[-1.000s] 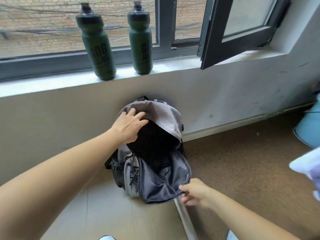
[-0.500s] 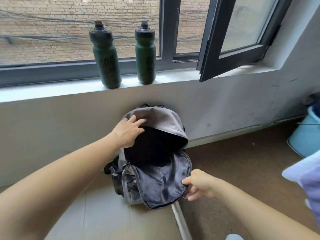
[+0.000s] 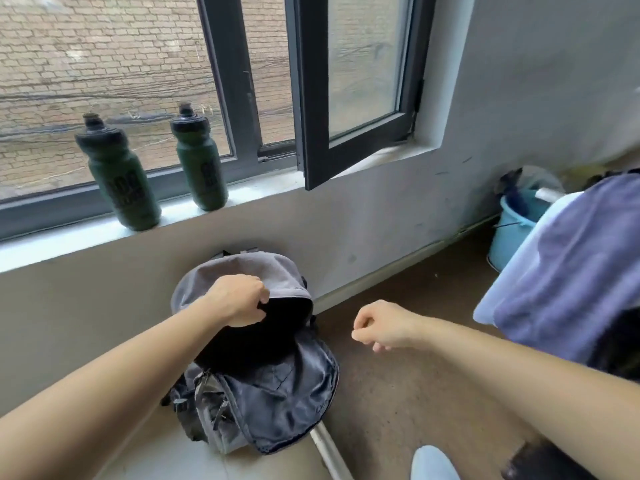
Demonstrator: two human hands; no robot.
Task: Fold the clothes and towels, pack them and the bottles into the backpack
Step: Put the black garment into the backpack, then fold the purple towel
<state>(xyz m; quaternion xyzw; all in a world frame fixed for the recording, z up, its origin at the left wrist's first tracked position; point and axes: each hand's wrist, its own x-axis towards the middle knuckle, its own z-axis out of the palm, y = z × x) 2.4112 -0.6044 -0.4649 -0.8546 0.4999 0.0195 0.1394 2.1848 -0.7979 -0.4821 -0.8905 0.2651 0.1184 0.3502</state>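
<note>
A grey backpack (image 3: 263, 403) leans against the wall under the window, its main pocket unzipped and the front flap hanging down. My left hand (image 3: 240, 299) grips the top edge of the opening. My right hand (image 3: 381, 325) hovers in the air to the right of the bag, fingers loosely curled with nothing in them. Two dark green bottles (image 3: 119, 174) (image 3: 201, 161) stand upright on the windowsill (image 3: 256, 188). A pale purple and white towel (image 3: 568, 271) lies piled at the right edge.
An open dark window sash (image 3: 349, 98) juts into the room above the sill. A light blue bucket (image 3: 516, 226) stands in the right corner. A white pipe (image 3: 329, 452) runs along the floor by the bag. Brown floor lies to the right of the backpack.
My right hand has let go of the backpack's front flap and lifted up to the right. My left hand now curls over the top edge. The view has swung right, showing more towel.
</note>
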